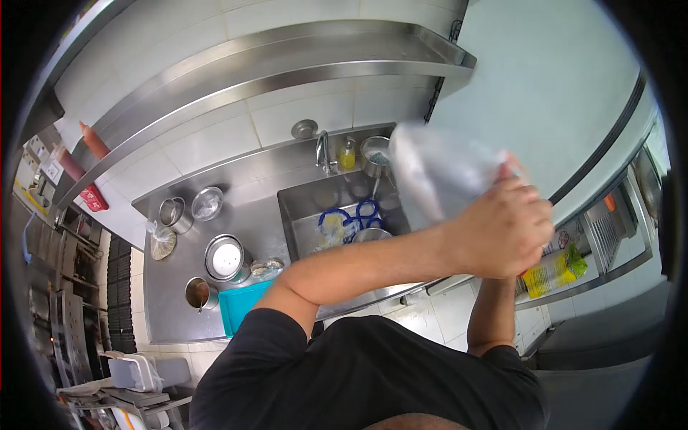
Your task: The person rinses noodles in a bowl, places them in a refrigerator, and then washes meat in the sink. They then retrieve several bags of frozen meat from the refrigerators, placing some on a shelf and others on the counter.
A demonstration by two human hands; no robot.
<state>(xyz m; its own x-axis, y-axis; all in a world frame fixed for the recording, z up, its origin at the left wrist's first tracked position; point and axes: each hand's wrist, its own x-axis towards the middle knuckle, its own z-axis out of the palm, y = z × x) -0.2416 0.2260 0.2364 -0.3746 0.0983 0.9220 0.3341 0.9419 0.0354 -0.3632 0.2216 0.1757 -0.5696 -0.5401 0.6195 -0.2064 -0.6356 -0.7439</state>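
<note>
My left hand reaches across to the right with its fingers closed on a pale, see-through plastic bag. The bag is smeared by motion, with a whitish part on its left side; what it contains I cannot make out. A small reddish spot shows by the fingertips, too blurred to name. From below, my right forearm rises to the same place, but the right hand is hidden behind the left. Bag and hands are in the air to the right of the steel sink.
In the sink lie a blue coiled hose-like thing and a metal bowl. A tap and yellow soap bottle stand behind. Pots and a teal tray sit left. A steel shelf overhangs; a yellow packet lies right.
</note>
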